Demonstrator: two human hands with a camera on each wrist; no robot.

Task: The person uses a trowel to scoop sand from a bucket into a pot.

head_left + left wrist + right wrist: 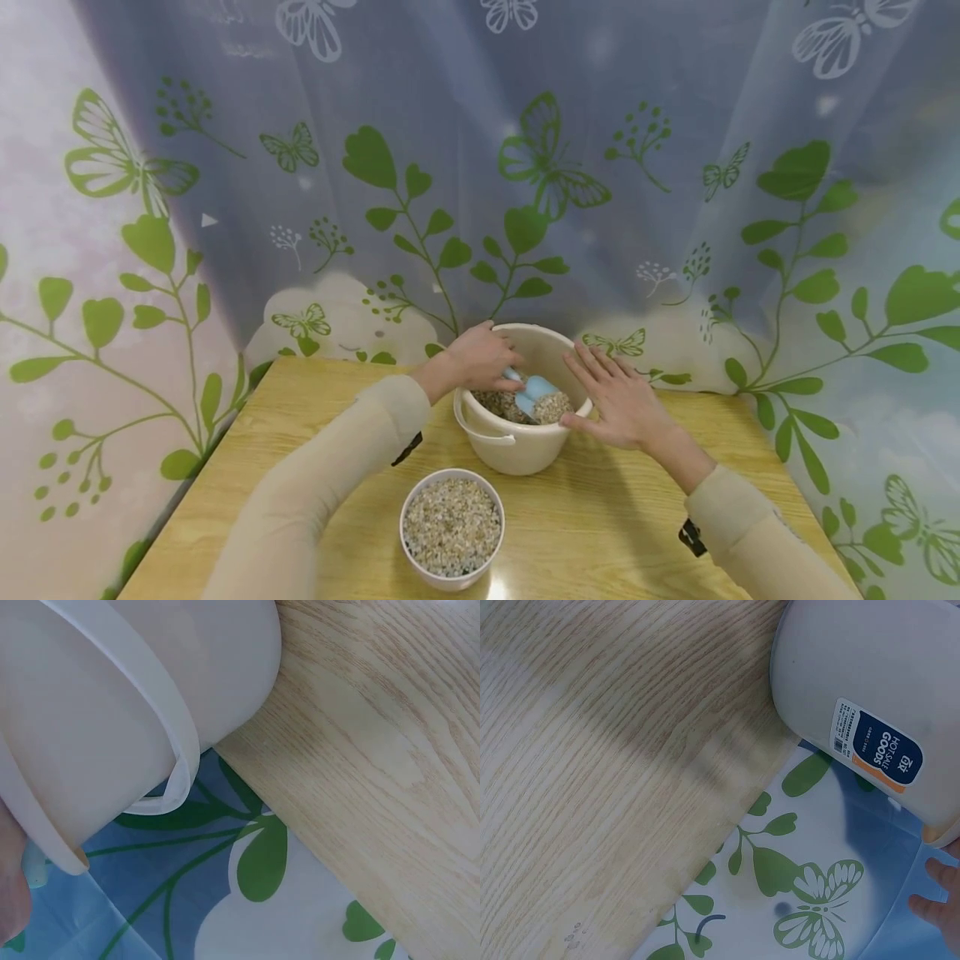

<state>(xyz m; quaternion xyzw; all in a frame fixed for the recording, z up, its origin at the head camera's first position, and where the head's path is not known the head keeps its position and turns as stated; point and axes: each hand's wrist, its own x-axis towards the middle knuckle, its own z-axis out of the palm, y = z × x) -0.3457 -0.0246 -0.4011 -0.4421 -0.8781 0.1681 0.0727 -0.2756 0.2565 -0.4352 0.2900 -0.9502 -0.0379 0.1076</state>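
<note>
A cream bucket (517, 450) stands on the table, with gravel (495, 406) inside it. My left hand (482, 358) reaches over its left rim and grips the handle of a light blue scoop (537, 388), whose blade lies low in the bucket by a heap of gravel. With fingers spread and straight, my right hand (621, 402) touches the bucket's right rim. The white bail handle (161, 697) hangs down the bucket's side in the left wrist view. Nearer to me is a white round tub (405, 542) filled with gravel.
A wooden table (637, 533) carries both containers. Behind it hangs a blue curtain (450, 75) with green leaves and butterflies, close to the bucket's back. A label (877, 746) is stuck on the bucket's side in the right wrist view.
</note>
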